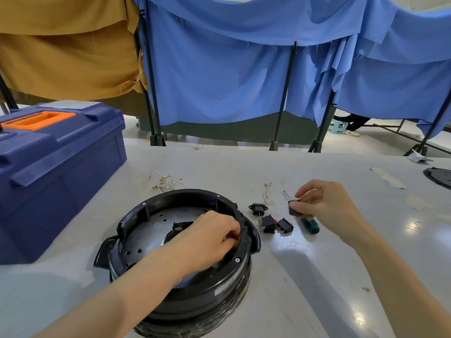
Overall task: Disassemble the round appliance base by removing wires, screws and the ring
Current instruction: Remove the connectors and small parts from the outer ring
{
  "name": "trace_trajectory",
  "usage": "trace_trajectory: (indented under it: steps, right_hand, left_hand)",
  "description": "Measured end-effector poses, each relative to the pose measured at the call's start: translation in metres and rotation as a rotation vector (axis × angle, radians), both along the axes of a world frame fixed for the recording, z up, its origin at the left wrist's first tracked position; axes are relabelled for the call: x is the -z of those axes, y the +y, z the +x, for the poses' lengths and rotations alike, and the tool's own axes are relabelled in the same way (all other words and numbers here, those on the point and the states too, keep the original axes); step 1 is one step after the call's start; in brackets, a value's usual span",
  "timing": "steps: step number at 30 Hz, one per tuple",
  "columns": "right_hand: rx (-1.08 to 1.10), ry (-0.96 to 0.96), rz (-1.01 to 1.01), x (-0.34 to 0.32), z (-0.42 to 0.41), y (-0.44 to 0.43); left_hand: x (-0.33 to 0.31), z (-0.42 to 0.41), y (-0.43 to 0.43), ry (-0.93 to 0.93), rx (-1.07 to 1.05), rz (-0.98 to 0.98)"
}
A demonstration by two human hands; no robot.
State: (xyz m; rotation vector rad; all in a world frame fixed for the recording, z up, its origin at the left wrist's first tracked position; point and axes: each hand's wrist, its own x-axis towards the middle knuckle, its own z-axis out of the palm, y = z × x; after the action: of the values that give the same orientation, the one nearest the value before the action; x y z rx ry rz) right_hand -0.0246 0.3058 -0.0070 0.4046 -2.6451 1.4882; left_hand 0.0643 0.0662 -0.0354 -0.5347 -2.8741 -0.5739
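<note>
The round black appliance base sits on the grey table in front of me, open side up, with a silver plate inside. A black ring with small screws runs around its top. My left hand reaches inside the base and pinches something at the inner right rim; what it grips is hidden. My right hand hovers to the right of the base, shut on a small black part. A green-handled screwdriver lies on the table under that hand.
A blue toolbox with an orange handle stands at the left. Loose wires lie behind the base, with one more wire to the right. Three small black switch and socket parts lie beside the base. A black disc lies far right.
</note>
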Motion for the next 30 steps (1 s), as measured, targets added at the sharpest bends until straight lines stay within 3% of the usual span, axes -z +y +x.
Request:
trace_trajectory:
  steps: [4,14,21,25,28,30]
  right_hand:
    - [0.108,0.002,0.157,0.02,-0.012,-0.006]
    - [0.094,0.078,0.336,0.047,-0.018,-0.022]
    - [0.09,0.205,0.249,0.026,-0.006,-0.024]
    - [-0.258,0.113,0.102,-0.001,0.021,-0.042]
    - [-0.638,0.005,0.272,-0.007,0.034,-0.052]
    - [-0.737,-0.018,0.373,-0.002,0.035,-0.055]
  left_hand:
    - [0.001,0.0,0.0,0.008,0.003,0.01]
    - [0.0,0.0,-0.001,0.006,0.029,0.017]
    - [-0.001,0.0,-0.001,-0.012,0.012,0.037]
    - [-0.009,0.0,-0.003,0.015,-0.12,0.075]
    - [-0.016,0.001,-0.011,0.058,-0.219,0.143]
    - [-0.02,0.003,-0.017,0.043,-0.234,0.166]
